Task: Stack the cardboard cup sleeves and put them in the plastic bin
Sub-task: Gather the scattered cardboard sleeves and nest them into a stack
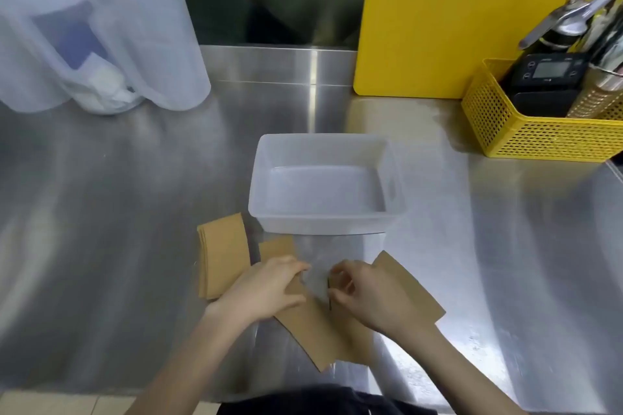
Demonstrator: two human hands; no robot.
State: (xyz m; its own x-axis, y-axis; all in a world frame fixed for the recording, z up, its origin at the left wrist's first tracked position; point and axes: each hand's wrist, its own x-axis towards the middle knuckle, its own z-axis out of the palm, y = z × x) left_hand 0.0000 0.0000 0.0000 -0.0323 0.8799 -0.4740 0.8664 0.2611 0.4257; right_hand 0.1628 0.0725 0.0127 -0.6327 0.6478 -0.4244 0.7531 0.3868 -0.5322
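Flat brown cardboard cup sleeves lie on a steel counter just in front of an empty translucent plastic bin [323, 222]. A small neat stack of sleeves [222, 256] rests at the left, apart from my hands. My left hand [266, 290] presses on and grips one sleeve [313, 333] that runs down toward me. My right hand [374, 296] pinches the edge of another sleeve [411, 283] angled to the right. One more sleeve [276, 248] shows behind my left hand. My fingertips nearly meet between the two held sleeves.
Translucent plastic pitchers [101, 40] stand at the back left. A yellow cutting board [455, 20] leans on the back wall. A yellow perforated basket [539, 131] with a scale and metal tools sits at the right. The counter's front edge [168, 394] is close to my body.
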